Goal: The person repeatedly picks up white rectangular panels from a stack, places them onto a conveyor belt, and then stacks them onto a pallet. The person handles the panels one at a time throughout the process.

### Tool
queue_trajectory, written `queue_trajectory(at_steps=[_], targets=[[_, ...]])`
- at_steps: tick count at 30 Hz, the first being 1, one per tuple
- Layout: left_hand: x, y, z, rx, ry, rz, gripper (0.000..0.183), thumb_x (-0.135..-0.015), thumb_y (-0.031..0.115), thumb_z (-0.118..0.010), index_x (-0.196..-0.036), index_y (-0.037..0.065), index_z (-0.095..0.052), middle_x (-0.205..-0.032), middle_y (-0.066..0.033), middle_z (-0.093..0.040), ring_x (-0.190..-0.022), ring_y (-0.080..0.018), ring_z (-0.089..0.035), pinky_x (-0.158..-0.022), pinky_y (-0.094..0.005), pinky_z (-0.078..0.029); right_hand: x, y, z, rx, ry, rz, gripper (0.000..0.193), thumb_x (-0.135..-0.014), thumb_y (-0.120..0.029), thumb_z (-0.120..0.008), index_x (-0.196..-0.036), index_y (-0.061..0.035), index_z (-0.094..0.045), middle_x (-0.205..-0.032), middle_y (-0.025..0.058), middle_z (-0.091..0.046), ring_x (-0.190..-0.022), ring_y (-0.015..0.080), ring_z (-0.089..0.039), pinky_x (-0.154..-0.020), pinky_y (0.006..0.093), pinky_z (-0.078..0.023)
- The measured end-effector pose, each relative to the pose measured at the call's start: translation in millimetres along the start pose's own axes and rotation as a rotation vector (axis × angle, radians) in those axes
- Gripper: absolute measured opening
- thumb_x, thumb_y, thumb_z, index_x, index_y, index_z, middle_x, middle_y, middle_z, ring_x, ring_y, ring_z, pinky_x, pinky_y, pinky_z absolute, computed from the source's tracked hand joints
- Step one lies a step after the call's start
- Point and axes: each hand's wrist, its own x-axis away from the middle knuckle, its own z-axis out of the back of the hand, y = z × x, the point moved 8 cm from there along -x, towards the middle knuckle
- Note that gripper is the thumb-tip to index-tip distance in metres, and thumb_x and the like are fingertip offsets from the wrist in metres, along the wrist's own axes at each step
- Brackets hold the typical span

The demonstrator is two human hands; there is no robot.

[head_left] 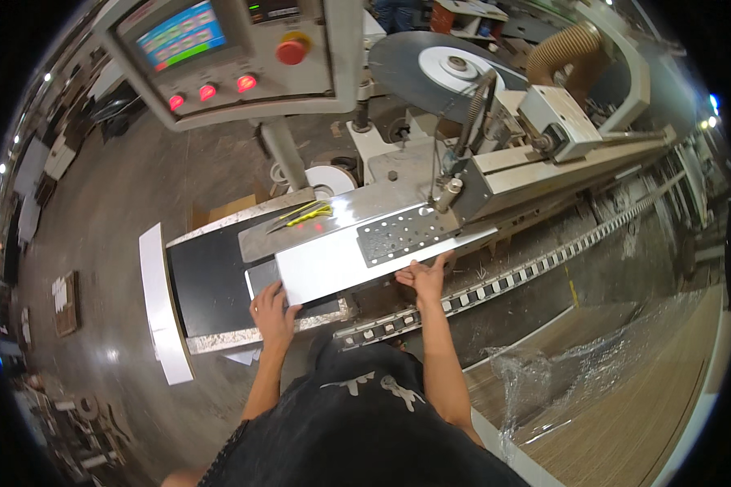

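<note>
A long white panel (pixel 319 271) lies on the machine's bed, its far right part running under a dark perforated plate (pixel 404 235). At the panel's near left corner, my left hand (pixel 274 315) grips it with bent fingers at the left end and the thumb by the near edge. My right hand (pixel 425 278) is by the near edge farther right, fingers spread and stretched out, touching the panel's side. Beyond the panel, a yellow-handled cutting tool (pixel 304 214) rests on the metal top (pixel 260 242).
A control panel (pixel 244 65) with a screen and red buttons rises at the far left. A large dark reel (pixel 414 77) stands behind the machine. Along the near side runs a roller track (pixel 495 288). Plastic-wrapped wood-grain boards (pixel 593 373) lie at right; a white board (pixel 161 300) at left.
</note>
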Motion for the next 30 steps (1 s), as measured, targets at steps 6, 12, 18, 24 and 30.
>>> queue_trajectory(at_steps=[6,12,18,24,30], targets=[[-20.0,36.7,-31.9,0.166,-0.027,-0.061,0.052,-0.083,0.031,-0.083,-0.123,0.005,-0.062,-0.142,-0.0110,-0.059,-0.137,-0.0347,-0.050,-0.118,-0.0630,-0.027,29.4,-7.2,13.4,-0.019,0.002,-0.028,0.110,-0.107,-0.037,-0.063,-0.162,-0.0098,0.028,-0.126,0.0250,-0.062,-0.110,0.0378,-0.071,-0.087,0.0527,-0.065],[-41.9,62.4,-63.9,0.271,-0.179,-0.091,0.065,-0.087,0.042,-0.081,-0.134,0.001,-0.062,-0.150,-0.0189,-0.051,-0.146,-0.0397,-0.040,-0.123,-0.0640,-0.021,132.7,41.5,-92.2,-0.291,-0.339,-0.217,0.117,-0.097,-0.075,-0.048,-0.167,-0.0084,0.018,-0.171,0.0325,-0.009,-0.159,0.0442,-0.019,-0.127,0.0561,-0.028],[-57.4,23.9,-4.9,0.601,-0.264,-0.170,0.046,-0.093,0.032,-0.078,-0.127,0.003,-0.067,-0.132,-0.0172,-0.065,-0.126,-0.0377,-0.058,-0.110,-0.0520,-0.045,108.3,36.4,-112.8,-0.590,-0.166,-0.059,0.123,-0.092,-0.078,-0.057,-0.168,-0.0083,0.010,-0.175,0.0200,-0.010,-0.162,0.0333,-0.013,-0.132,0.0507,-0.010],[-46.2,54.6,28.4,1.030,-0.258,0.010,0.015,-0.101,0.013,-0.066,-0.104,0.002,-0.076,-0.097,-0.0141,-0.076,-0.090,-0.0293,-0.071,-0.085,-0.0384,-0.053,94.6,24.5,-44.0,-0.519,0.028,0.111,0.074,-0.095,-0.071,-0.061,-0.134,-0.0078,-0.054,-0.144,0.0171,-0.058,-0.140,0.0323,-0.050,-0.118,0.0542,-0.040],[-15.3,144.3,64.6,1.395,-0.355,-0.258,0.033,-0.109,0.017,-0.055,-0.093,-0.006,-0.072,-0.094,-0.0150,-0.076,-0.088,-0.0242,-0.072,-0.083,-0.0345,-0.055,178.7,49.4,4.0,-0.210,-0.144,0.161,0.025,-0.109,-0.029,-0.062,-0.124,-0.0086,-0.066,-0.123,0.0081,-0.073,-0.105,0.0191,-0.073,-0.086,0.0349,-0.060]])
